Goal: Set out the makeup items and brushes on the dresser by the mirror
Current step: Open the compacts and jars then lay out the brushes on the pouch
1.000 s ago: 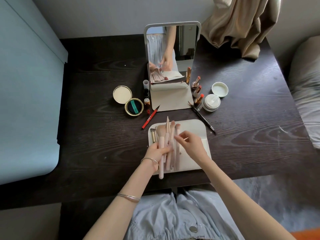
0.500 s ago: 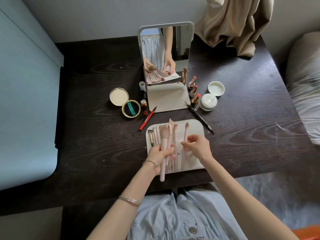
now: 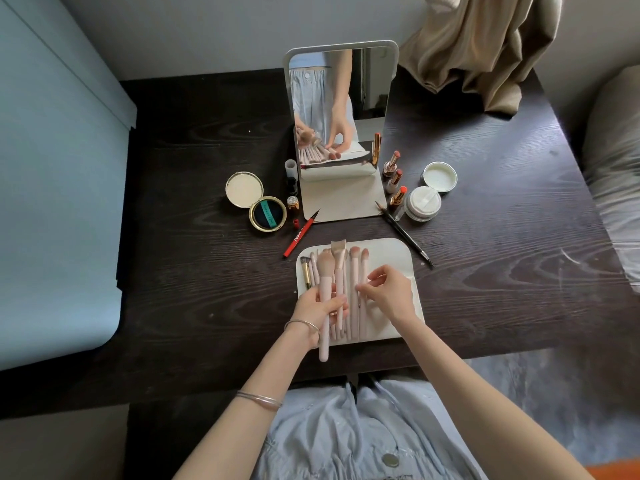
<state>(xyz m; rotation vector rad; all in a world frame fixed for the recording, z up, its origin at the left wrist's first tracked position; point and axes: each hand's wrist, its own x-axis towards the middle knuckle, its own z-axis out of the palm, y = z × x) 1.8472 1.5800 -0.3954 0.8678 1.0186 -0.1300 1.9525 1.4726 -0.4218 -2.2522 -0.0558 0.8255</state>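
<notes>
Over the last second the right hand (image 3: 389, 296) has moved from above the brush heads down to the handles, fingers (image 3: 363, 289) now pinching a thin brush (image 3: 362, 271). The left hand (image 3: 320, 304) still grips the big powder brush (image 3: 324, 306) over the pouch (image 3: 398, 254) on the surface (image 3: 207, 271), below the mirror (image 3: 341, 98). Sorting continues.

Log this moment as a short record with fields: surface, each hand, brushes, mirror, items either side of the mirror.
surface: dark wood dresser
left hand: grips the big pink powder brush
right hand: pinches a slim pink brush
brushes: lie side by side on the white pouch
mirror: upright, behind the pouch
left of mirror: open gold compact, red liner pen
right of mirror: lipsticks, powder jar, black pencil
</notes>
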